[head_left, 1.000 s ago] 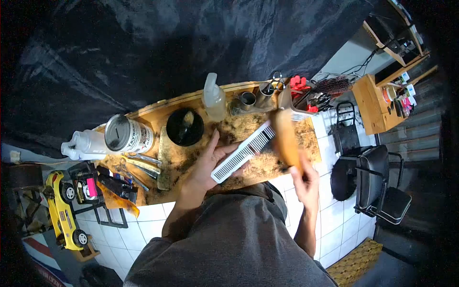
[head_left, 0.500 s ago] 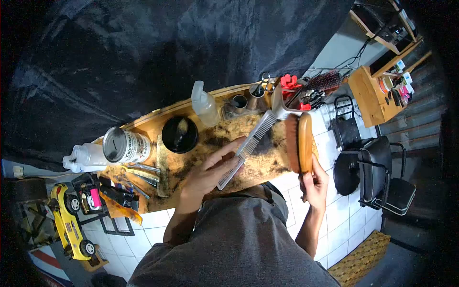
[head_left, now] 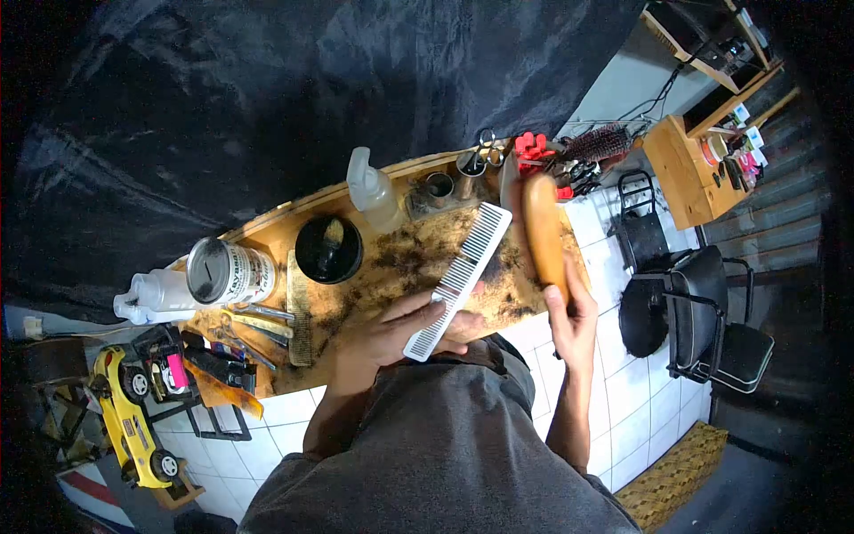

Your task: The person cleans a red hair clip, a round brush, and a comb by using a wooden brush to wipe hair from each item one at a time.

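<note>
Pinched between the thumb and fingers of my left hand [head_left: 387, 331] is a white comb [head_left: 461, 283], slanting up to the right with its teeth showing. My right hand [head_left: 574, 320] grips the lower end of a wooden-backed brush [head_left: 543, 227], slightly blurred, its back turned toward me. The brush's bristles are mostly hidden behind the wood. Both tools are above the wooden table [head_left: 405, 280], which carries dark hair clippings. A black bowl [head_left: 351, 258] with a small brush in it stands left of the comb. A second, yellowish comb [head_left: 300, 311] lies on the table beyond my left hand.
A spray bottle [head_left: 374, 191], metal cups [head_left: 439, 185] and a bin of brushes and red clips [head_left: 534, 160] line the far edge. At left are a labelled can [head_left: 231, 271], clippers [head_left: 218, 360] and a yellow toy car [head_left: 133, 418]. Black chairs [head_left: 698, 307] stand right.
The white comb has turned, so its flat face and teeth show more fully. In my right hand, the brush has tilted left and rotated, showing its wooden back.
</note>
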`<action>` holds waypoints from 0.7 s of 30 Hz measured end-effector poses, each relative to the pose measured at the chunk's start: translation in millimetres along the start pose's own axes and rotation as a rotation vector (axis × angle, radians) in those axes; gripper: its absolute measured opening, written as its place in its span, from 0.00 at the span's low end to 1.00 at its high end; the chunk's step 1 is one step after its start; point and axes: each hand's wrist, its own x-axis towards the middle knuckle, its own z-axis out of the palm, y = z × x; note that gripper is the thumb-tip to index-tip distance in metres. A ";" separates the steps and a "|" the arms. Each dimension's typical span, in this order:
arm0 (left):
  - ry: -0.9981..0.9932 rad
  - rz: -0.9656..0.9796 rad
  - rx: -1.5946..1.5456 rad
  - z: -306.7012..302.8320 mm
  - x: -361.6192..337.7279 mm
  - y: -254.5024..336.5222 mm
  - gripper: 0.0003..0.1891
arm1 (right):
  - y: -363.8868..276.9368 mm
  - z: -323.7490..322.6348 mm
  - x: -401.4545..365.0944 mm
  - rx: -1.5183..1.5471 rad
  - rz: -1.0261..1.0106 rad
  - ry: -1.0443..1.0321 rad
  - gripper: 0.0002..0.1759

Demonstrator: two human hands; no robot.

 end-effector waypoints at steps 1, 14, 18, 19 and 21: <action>-0.024 0.080 -0.023 -1.7 2.5 -2.7 0.23 | 2.5 -2.3 -4.1 -0.059 0.039 -0.180 0.26; -0.178 0.125 0.037 -12.2 -7.9 10.7 0.24 | -27.0 -4.1 3.8 -0.039 0.122 -0.138 0.25; -0.145 0.411 0.011 -29.0 9.7 1.7 0.26 | -10.6 -5.8 -10.8 -0.043 0.059 -0.762 0.25; -0.052 0.330 -0.188 -23.3 3.9 6.9 0.26 | -15.8 -5.2 -11.5 -0.059 0.096 -0.903 0.26; 0.029 0.269 -0.139 -18.9 0.4 13.7 0.31 | -39.0 -5.9 -7.3 -0.173 0.178 -1.097 0.27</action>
